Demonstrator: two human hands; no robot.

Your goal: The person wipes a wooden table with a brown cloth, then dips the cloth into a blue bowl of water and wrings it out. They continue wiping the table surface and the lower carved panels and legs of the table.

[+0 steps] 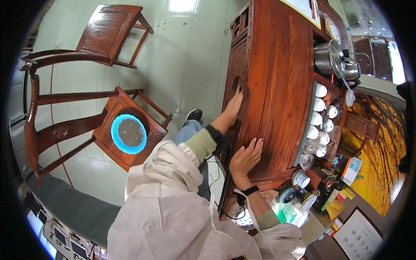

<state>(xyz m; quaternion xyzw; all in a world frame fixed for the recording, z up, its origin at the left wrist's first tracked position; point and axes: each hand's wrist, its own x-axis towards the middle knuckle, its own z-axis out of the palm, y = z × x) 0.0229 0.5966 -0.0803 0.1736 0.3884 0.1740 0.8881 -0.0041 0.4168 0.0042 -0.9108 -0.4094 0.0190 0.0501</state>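
Observation:
My left hand (234, 105) reaches down at the near edge of a reddish-brown wooden table (276, 74). It holds a dark brown cloth (243, 97), partly blurred, against the table's edge. My right hand (246, 159) rests on the tabletop near the same edge, fingers extended, holding nothing. Behind my left arm, a blue basin (116, 148) of murky grey water stands on the seat of a wooden chair (151, 146).
White cups (316, 118) and glass cups line a grey tray along the table's far side. Beyond its upper part stands a steel pot (326, 58) with a glass lid. Tins and packets crowd the right end. Another wooden seat (109, 29) stands at upper left.

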